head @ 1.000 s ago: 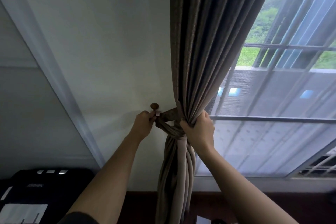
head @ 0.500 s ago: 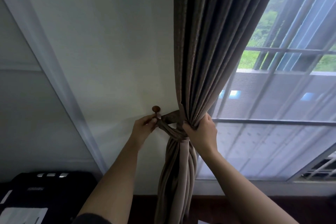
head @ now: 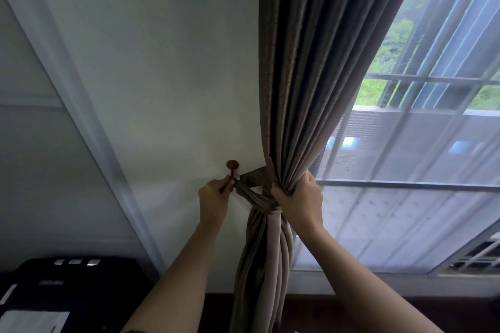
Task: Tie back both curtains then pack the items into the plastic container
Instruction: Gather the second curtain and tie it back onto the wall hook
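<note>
Machine [head: 67, 292] down low at far left, black, pale buttons on top. Across the bare wall [head: 162, 76] now to the wooden hook [head: 232, 164], and the left hand [head: 215, 197] is right beneath it, fingers curled, pinching the end of the tieback [head: 255, 193] at the hook's stem. That tieback loops round the curtain [head: 305, 76], cinching it into a bundle at the wall side of the window [head: 405, 211]. Right hand [head: 300, 199] grips the gathered folds just above the loop, fingers wrapped round the cloth. Window bars and greenery far right.
</note>
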`<action>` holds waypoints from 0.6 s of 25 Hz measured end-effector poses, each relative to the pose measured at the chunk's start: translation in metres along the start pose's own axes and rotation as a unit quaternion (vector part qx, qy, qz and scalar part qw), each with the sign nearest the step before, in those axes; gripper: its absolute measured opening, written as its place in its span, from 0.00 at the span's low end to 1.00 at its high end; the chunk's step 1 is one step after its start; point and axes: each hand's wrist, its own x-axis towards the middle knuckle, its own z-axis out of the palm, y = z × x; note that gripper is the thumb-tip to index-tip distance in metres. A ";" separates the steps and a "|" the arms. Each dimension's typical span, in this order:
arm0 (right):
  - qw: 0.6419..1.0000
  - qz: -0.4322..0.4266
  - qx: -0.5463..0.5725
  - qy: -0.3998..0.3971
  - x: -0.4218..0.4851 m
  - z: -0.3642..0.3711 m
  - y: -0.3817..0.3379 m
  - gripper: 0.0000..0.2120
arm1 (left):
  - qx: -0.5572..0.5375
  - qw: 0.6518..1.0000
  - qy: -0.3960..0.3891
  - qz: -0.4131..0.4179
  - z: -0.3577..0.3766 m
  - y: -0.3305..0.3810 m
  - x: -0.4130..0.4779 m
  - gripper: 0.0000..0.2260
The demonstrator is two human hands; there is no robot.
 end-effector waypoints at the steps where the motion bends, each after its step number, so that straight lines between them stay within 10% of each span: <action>1: 1.000 -0.003 -0.002 0.001 0.002 0.000 0.000 0.14 | 0.026 0.999 0.000 0.019 0.002 -0.002 0.000 0.06; 15: 0.999 -0.025 0.027 0.008 -0.040 0.012 0.053 0.35 | -0.019 0.971 -0.132 -0.198 0.007 -0.034 -0.043 0.12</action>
